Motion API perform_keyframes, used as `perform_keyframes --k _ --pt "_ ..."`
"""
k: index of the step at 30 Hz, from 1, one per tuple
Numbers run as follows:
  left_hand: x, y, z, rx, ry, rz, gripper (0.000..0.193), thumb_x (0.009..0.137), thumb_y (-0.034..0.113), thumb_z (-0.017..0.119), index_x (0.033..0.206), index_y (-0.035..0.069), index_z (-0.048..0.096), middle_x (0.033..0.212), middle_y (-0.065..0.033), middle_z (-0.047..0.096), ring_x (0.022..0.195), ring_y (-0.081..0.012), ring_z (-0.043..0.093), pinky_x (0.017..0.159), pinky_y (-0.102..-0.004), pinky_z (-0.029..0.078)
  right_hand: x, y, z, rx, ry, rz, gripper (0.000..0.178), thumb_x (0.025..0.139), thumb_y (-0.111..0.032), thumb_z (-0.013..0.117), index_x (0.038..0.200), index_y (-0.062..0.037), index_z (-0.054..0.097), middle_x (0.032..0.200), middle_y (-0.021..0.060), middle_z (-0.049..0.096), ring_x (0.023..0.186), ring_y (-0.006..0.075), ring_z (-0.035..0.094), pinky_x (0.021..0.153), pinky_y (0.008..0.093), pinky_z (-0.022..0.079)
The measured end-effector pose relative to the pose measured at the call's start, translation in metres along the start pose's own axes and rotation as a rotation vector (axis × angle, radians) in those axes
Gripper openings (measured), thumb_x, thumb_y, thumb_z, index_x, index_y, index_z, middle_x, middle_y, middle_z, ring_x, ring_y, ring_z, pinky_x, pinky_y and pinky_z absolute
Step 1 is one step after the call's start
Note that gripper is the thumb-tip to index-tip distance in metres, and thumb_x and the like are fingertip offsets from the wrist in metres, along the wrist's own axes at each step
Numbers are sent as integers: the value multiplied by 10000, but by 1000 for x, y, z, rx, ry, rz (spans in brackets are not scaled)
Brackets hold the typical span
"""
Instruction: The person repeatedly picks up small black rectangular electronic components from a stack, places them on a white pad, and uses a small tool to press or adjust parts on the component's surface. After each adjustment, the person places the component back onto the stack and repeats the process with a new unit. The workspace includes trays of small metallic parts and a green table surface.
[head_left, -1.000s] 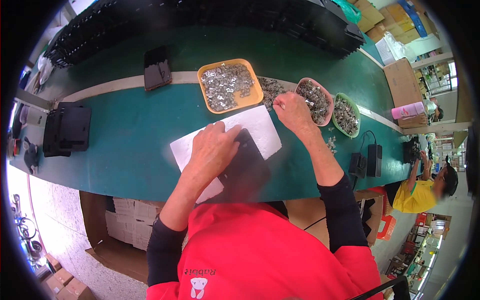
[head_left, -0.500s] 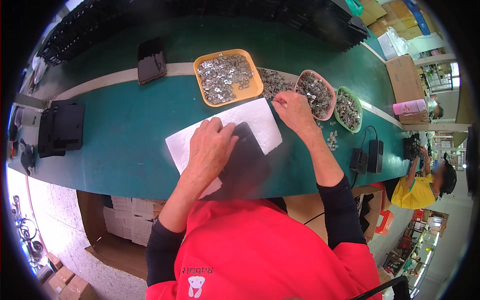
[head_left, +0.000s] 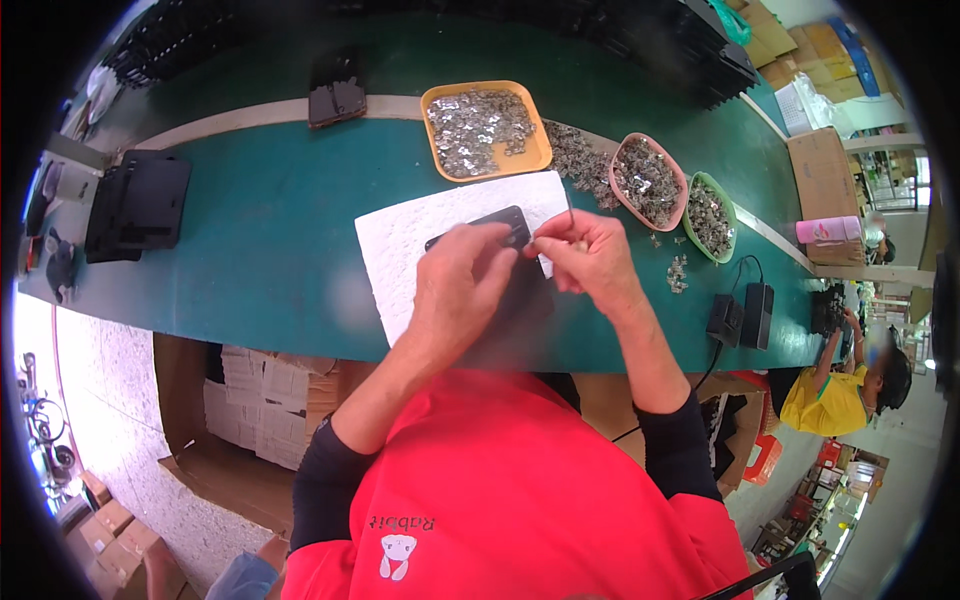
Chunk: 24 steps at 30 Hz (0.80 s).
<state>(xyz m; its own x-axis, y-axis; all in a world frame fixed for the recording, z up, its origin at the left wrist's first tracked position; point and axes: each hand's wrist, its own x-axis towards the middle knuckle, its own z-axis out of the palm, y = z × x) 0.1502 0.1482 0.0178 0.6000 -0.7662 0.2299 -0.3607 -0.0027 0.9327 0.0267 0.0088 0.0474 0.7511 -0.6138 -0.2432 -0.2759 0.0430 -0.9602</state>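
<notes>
A black flat plastic panel (head_left: 520, 300) lies on a white foam sheet (head_left: 385, 240) in front of me, its near part blurred. My left hand (head_left: 455, 290) rests over the panel's left side, fingers stretched out and thumb apart. Above the panel's upper right, my right hand (head_left: 595, 260) pinches thumb and forefinger together, close to the left fingertips. What it pinches is too small to make out; a thin dark sliver sticks up beside its fingers. Small metal clips fill a yellow tray (head_left: 543, 160), and a loose pile of metal clips (head_left: 580, 160) lies beside it.
A pink bowl (head_left: 683, 205) and a green bowl (head_left: 730, 240) hold more metal pieces. Black power adapters (head_left: 757, 315) stand at right. Black plastic casings (head_left: 140, 205) sit at left, a smaller dark part (head_left: 337, 102) at the back. A person in yellow (head_left: 825, 400) works at far right.
My right hand has moved from beside the metal pile left and nearer, over the panel. My left hand has shifted, its fingers straighter. The whole view has shifted slightly; a person's leg shows at lower left.
</notes>
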Motion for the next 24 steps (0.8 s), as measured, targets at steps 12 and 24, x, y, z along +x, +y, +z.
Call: perform_keyframes --k 12,24 --pt "-30 -11 1 -288 93 -140 121 864 39 674 983 28 690 896 -40 634 816 -121 611 736 -247 482 -20 12 39 212 1 -47 92 847 -54 704 905 16 694 603 4 601 421 38 489 364 183 310" --pt "-31 -8 2 133 169 118 92 840 -12 674 927 14 684 885 -66 623 716 -143 623 604 -257 488 -19 14 43 -202 58 -202 102 856 -84 689 896 9 691 549 -55 536 455 9 462 423 186 353"
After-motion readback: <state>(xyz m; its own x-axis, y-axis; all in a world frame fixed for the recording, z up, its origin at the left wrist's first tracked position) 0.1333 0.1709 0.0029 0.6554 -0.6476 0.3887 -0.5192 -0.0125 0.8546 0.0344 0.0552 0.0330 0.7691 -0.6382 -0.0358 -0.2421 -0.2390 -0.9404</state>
